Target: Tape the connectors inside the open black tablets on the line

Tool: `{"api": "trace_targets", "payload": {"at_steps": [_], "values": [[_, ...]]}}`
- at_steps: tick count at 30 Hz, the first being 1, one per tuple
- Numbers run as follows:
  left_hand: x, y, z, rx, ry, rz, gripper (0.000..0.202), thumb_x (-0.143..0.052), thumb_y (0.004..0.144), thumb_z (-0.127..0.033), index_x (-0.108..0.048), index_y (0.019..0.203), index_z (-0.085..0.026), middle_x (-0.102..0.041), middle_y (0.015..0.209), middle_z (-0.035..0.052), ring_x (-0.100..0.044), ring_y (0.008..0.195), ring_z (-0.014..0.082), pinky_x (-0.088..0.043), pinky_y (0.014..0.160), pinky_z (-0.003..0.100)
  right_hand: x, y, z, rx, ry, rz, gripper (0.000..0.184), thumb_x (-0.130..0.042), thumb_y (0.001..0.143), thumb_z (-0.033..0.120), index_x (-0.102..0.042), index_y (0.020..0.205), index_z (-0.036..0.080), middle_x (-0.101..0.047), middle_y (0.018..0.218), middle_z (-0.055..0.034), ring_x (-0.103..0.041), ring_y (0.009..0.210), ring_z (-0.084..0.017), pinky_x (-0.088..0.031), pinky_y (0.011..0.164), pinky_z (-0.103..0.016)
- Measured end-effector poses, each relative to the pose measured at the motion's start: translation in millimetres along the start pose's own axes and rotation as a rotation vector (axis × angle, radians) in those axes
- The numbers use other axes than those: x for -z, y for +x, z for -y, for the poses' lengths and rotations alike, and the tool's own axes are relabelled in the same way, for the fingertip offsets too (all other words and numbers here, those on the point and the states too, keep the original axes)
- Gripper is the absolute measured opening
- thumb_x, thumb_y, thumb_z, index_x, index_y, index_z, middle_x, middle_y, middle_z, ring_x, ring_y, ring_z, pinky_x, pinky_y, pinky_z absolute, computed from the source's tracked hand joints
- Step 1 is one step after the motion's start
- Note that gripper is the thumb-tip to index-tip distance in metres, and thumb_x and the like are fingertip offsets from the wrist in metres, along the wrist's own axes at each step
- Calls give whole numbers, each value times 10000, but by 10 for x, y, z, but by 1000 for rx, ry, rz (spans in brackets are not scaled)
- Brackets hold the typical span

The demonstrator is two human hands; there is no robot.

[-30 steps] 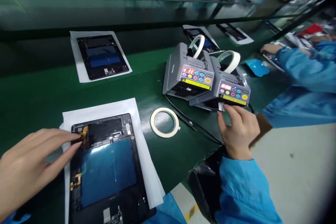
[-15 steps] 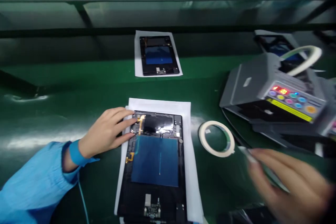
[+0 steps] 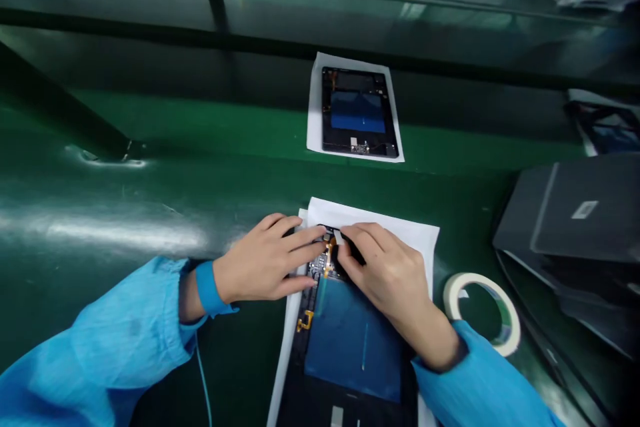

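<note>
An opened tablet (image 3: 385, 347), its blue battery and gold flex cables showing, lies on white paper (image 3: 415, 233) before me. My left hand (image 3: 275, 257) rests with fingers spread on the tablet's upper left edge. Between thumb and forefinger, my right hand (image 3: 387, 267) pinches a small piece of white tape (image 3: 339, 237) at the tablet's top edge, close to my left fingertips. A roll of masking tape (image 3: 453, 293) lies on the bench by my right forearm, which partly covers the tablet's right side.
A second opened tablet (image 3: 357, 113) lies on paper farther back. At the right stands a grey machine (image 3: 565, 213), probably a tape dispenser, with a cable (image 3: 525, 307) beside it. A dark post (image 3: 65, 107) rises at the left, and another device (image 3: 610, 123) lies at the far right.
My right hand has come from the lower right, beside the tape roll, to the tablet's top edge with the tape piece. My left hand stays on the tablet. The view has swung left.
</note>
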State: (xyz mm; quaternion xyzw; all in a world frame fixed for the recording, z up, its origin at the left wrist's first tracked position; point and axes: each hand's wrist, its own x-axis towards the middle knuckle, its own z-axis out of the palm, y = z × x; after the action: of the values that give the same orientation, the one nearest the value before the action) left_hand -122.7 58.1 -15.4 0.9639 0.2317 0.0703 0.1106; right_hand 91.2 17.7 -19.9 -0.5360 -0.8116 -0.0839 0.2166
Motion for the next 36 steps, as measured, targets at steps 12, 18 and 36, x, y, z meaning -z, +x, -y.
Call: {"api": "trace_targets", "payload": {"at_steps": [12, 18, 36], "values": [[-25, -14, -41, 15, -30, 7, 442, -430, 932, -459, -525, 1252, -168, -444, 1414, 79, -424, 1169, 320, -326, 958, 473, 31, -20, 46, 26, -120, 95, 133, -547, 858, 206, -655, 931, 180, -672, 908, -18, -576, 731, -119, -384, 587, -250], [150, 45, 58, 12, 0, -10, 389, -465, 926, -448, -561, 1181, -170, -510, 1349, 85, -449, 1152, 300, -341, 911, 436, 118, 67, 131, 36, -196, 206, 160, -507, 872, 185, -666, 861, 182, -640, 854, -29, -542, 669, -128, -295, 446, -266], [259, 1485, 959, 178, 466, 163, 290, -394, 850, -12, -644, 995, -41, -614, 957, 168, -599, 885, 266, -412, 678, 342, 599, -467, 189, 85, 95, 270, 395, -435, 818, 85, -610, 1165, 154, -537, 1328, -90, -507, 1183, -278, -505, 926, -441]]}}
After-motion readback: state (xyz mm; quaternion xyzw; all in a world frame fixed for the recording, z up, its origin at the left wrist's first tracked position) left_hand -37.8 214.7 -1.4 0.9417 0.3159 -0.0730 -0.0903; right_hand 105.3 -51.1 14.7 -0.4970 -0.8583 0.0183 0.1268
